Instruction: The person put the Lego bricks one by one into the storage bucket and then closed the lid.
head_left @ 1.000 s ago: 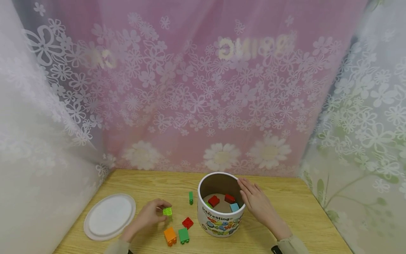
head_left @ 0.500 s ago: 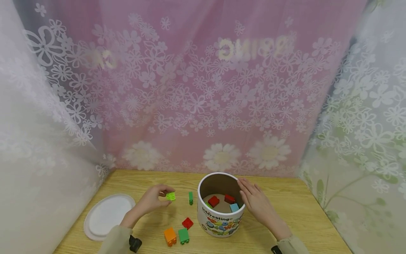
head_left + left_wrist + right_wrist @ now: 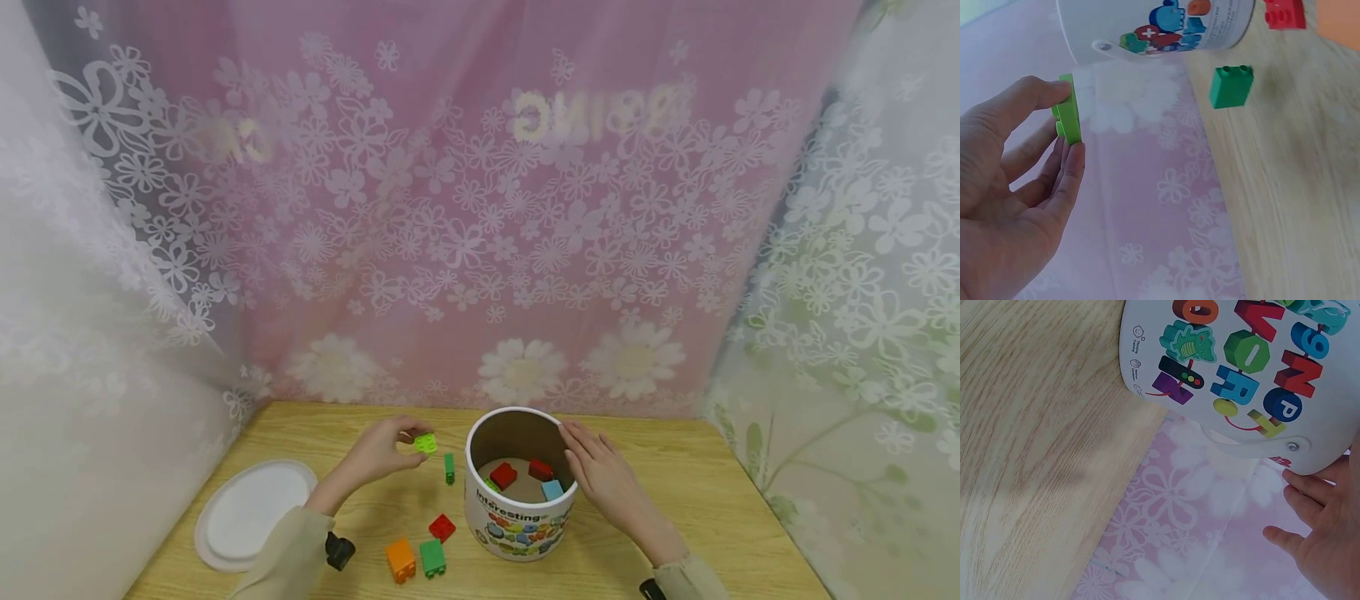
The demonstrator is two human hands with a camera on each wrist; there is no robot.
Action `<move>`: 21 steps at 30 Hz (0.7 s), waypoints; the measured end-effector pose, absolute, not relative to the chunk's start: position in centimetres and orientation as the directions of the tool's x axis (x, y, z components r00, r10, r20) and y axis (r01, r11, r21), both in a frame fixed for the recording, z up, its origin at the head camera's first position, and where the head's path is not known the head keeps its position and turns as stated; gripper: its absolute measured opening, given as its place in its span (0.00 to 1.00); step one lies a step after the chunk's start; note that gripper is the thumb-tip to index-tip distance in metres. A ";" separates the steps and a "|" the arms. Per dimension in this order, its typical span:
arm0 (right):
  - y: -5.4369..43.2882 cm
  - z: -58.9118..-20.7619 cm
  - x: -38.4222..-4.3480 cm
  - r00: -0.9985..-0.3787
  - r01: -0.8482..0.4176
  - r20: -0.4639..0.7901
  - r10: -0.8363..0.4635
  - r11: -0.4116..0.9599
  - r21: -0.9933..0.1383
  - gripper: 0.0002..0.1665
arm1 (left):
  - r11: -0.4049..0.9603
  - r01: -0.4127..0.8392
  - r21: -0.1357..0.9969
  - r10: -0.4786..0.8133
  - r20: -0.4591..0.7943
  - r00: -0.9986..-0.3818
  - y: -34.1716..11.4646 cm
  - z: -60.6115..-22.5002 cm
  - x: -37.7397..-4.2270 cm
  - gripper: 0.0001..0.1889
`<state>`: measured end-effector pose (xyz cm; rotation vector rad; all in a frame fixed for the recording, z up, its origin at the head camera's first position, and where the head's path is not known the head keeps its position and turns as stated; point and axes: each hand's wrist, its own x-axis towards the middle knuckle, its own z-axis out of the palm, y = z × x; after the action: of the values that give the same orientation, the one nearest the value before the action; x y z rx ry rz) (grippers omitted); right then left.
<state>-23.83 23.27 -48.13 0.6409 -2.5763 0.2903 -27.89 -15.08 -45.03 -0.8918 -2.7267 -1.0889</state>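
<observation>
Between thumb and fingertips my left hand (image 3: pixel 381 452) pinches a lime-green toy building brick (image 3: pixel 425 443), raised over the table left of the bucket. In the left wrist view the lime brick (image 3: pixel 1069 109) shows edge-on, studs toward the palm. My right hand (image 3: pixel 611 479) rests with fairly straight fingers on the right rim of a white printed bucket (image 3: pixel 517 531). Inside the bucket lie red bricks (image 3: pixel 504 476), a light blue brick (image 3: pixel 552 490) and a partly hidden lime one. A narrow green brick (image 3: pixel 449 468) stands just right of my left hand.
A red brick (image 3: pixel 442 527), an orange brick (image 3: pixel 401 560) and a green brick (image 3: pixel 432 557) lie on the wooden table (image 3: pixel 622 567) in front of and left of the bucket. A round white lid (image 3: pixel 255 517) lies at the left. A flowered pink curtain (image 3: pixel 450 250) hangs behind.
My left hand has moved away from me and to the right, carrying the lime-green brick up past the red brick toward the bucket. The right hand stays on the rim.
</observation>
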 end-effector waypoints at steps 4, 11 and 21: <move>23.2 -48.0 -23.7 -0.784 -0.492 0.487 -0.385 0.864 -0.108 0.28 | 0.562 0.560 0.609 0.504 0.285 -0.816 -14.0 -44.2 -28.1 0.19; 23.1 -47.9 -23.7 -0.790 -0.487 0.482 -0.380 0.866 -0.114 0.28 | 0.511 0.604 0.611 0.540 0.318 -0.779 -11.5 -43.1 -28.7 0.20; 23.2 -48.1 -23.8 -0.788 -0.488 0.480 -0.386 0.866 -0.105 0.28 | 0.455 0.646 0.613 0.570 0.356 -0.740 -7.8 -42.4 -29.4 0.20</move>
<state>-23.84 23.19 -48.07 0.6409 -2.5856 0.3093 -29.36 -7.78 -42.43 -1.0876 -2.5941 -1.1604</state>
